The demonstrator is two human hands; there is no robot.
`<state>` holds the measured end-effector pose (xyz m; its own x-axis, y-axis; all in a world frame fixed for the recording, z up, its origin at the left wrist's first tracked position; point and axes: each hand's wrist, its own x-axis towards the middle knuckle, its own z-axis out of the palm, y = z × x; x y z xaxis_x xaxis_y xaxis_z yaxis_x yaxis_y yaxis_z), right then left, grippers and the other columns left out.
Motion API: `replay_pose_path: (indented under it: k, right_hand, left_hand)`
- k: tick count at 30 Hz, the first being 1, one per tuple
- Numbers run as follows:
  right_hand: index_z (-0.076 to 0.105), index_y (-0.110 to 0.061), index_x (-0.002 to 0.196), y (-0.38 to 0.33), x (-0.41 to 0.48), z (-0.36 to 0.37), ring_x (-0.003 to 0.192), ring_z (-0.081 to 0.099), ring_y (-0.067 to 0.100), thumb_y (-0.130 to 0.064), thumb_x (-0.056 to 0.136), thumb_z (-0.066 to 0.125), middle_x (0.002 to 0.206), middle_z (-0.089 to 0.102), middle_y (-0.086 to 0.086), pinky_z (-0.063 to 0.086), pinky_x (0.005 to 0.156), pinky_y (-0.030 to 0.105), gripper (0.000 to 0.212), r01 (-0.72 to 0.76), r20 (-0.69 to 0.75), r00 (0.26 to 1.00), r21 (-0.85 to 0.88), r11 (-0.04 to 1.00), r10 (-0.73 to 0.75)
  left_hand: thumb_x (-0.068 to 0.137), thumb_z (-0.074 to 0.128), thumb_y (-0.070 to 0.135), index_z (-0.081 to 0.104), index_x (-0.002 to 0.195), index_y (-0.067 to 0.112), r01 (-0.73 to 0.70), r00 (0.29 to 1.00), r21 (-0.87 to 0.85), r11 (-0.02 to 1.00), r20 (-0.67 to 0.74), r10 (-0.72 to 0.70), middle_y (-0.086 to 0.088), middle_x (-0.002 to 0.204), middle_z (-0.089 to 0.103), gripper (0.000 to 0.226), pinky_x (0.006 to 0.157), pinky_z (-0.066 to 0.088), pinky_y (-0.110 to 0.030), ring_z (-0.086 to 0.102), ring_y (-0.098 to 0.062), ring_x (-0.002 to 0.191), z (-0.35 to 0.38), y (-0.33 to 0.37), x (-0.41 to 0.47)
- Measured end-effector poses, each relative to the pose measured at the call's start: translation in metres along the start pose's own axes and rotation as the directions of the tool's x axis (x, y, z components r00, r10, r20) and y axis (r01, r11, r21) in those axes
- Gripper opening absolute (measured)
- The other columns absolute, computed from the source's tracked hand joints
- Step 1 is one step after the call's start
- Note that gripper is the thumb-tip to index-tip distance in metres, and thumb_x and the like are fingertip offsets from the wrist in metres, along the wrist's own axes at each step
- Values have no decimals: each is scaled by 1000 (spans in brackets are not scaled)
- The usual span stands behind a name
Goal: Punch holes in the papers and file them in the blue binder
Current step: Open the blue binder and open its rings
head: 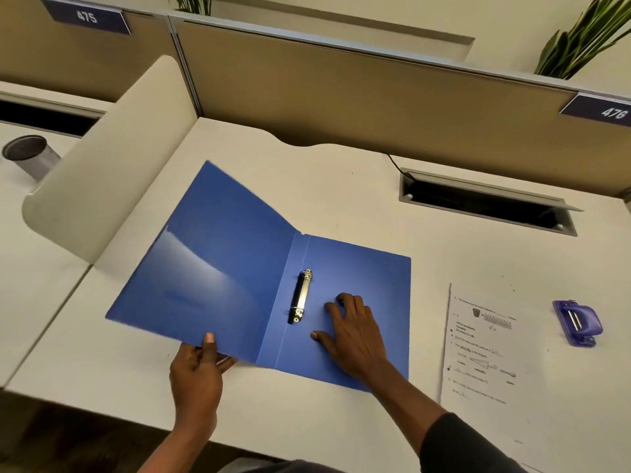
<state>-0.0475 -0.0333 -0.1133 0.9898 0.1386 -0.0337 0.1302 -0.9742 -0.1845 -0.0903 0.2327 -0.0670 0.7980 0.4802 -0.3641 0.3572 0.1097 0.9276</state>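
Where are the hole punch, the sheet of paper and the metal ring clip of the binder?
hole punch (577,321): head view, on its purple top lever.
sheet of paper (485,349): head view, middle of the printed page.
metal ring clip (300,297): head view, on its dark bar inside the binder (211,268).

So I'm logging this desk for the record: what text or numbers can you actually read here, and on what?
"475": white digits on the dark sign atop the left partition.
"476": white digits on the dark sign atop the right partition.
Printed worksheet on the desk: text too small and blurred to read.
Blue binder and purple hole punch: no readable text.
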Motion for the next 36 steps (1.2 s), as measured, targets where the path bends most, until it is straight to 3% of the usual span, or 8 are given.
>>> replay_pose_path:
  k: [5, 9, 13, 17, 22, 26, 29, 36]
  right_hand:
    - [58, -24, 129, 5, -15, 1, 116, 55, 26, -68, 93, 51, 131, 53, 4, 51, 91, 35, 57, 14, -28, 1000, -6, 1000, -14]
    - [57, -27, 131, 5, -20, 2, 120, 54, 27, -64, 93, 56, 135, 52, 5, 52, 93, 36, 54, 7, -22, 1000, 22, 1000, -7]
    - [55, -27, 135, 2, -21, 0, 125, 50, 27, -62, 94, 58, 139, 48, 5, 51, 95, 35, 54, -1, 26, 1000, 50, 999, -1]
    - [58, -25, 133, 0, -23, 0, 120, 55, 27, -63, 93, 59, 133, 52, 6, 54, 89, 34, 55, 13, -7, 1000, 10, 1000, -13]
    - [60, -23, 131, 1, -22, 3, 118, 54, 25, -61, 91, 62, 130, 52, 6, 56, 84, 32, 55, 9, -6, 1000, 59, 998, -9]
    - [63, -21, 128, 1, -20, 6, 113, 52, 18, -45, 90, 73, 126, 50, 2, 50, 69, 22, 46, 47, 2, 999, 234, 971, -48]
    - [59, -25, 132, -7, -16, 11, 109, 55, 16, -29, 89, 74, 123, 49, -3, 54, 69, 24, 46, 80, 18, 996, 353, 932, -93]
    - [65, -40, 123, -14, -4, 10, 89, 61, 1, -20, 82, 81, 108, 58, -15, 57, 76, 24, 49, -39, 71, 997, 604, 796, -5]
  left_hand:
    - [105, 62, 30, 66, 125, 6, 271, 959, -1, 963, -85, -270, -16, 106, 79, 31, 77, 64, -39, 80, -36, 82, -20, -18, -17]
    - [101, 66, 38, 74, 89, 3, 327, 945, 325, 887, -135, -298, -11, 69, 79, 37, 69, 66, -43, 78, -28, 57, -32, -21, -15]
    - [100, 64, 50, 71, 66, 14, 171, 985, 747, 642, -138, -101, 2, 51, 70, 51, 61, 56, -32, 69, -23, 47, -40, -20, -4]
    - [103, 58, 50, 60, 68, 15, -91, 985, 943, 319, 38, 169, -6, 66, 65, 49, 62, 52, -37, 62, -30, 61, -30, -25, 1]
    - [84, 85, 17, 69, 88, -1, -461, 803, 887, 30, 402, 439, -21, 87, 68, 24, 69, 49, -46, 65, -42, 82, 2, -37, 10]
    - [76, 88, 1, 71, 110, 2, -726, 635, 676, 131, 584, 507, -22, 127, 66, 37, 97, 56, -48, 64, -44, 122, 32, -58, 25]
    - [87, 81, 11, 73, 110, 8, -799, 554, 593, 106, 655, 514, -17, 134, 66, 25, 114, 47, -55, 57, -39, 137, 49, -58, 25]
    - [98, 59, 28, 73, 108, 14, -799, 552, 590, 116, 643, 531, -10, 129, 69, 22, 116, 40, -61, 60, -33, 135, 66, -57, 24]
